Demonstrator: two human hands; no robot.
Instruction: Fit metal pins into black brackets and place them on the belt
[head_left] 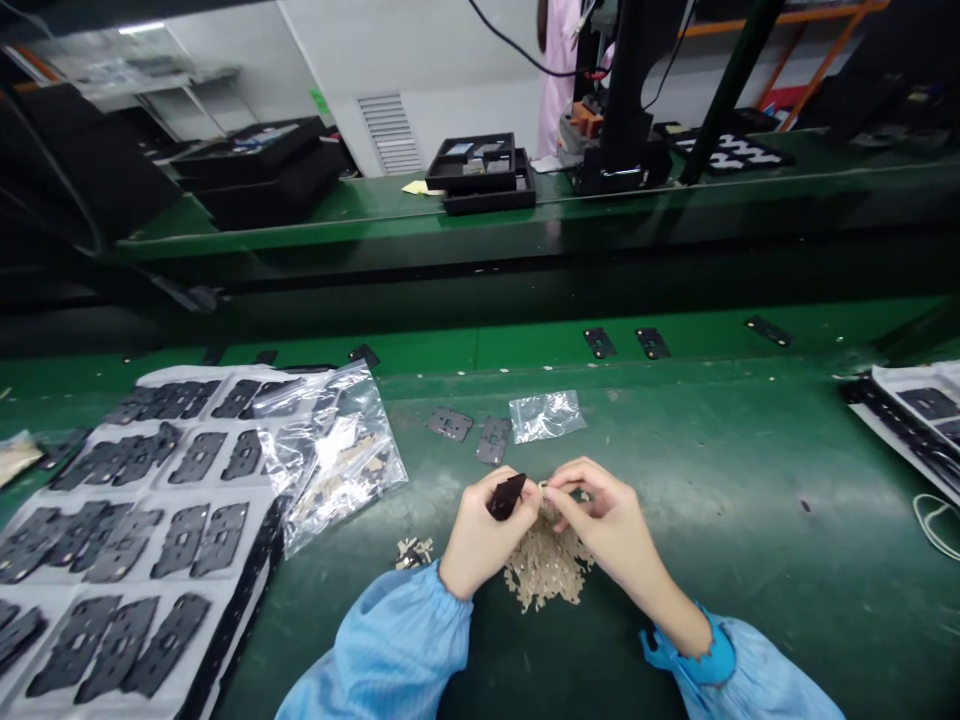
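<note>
I have the green surface (757,470) across my whole view. On its left sits a white tray (172,376) holding rows of matte black plates (180,540). A clear bag (356,465) of beige pieces overlaps the tray's right side. Nearer the middle, a loose, tangled pile of beige metal pieces (547,570) lies directly below both hands. The left hand (480,535) pinches a black piece (507,497) with pointed ends, while the right hand (611,510) pinches a small beige piece (543,487) just beside it, fingertips close together.
</note>
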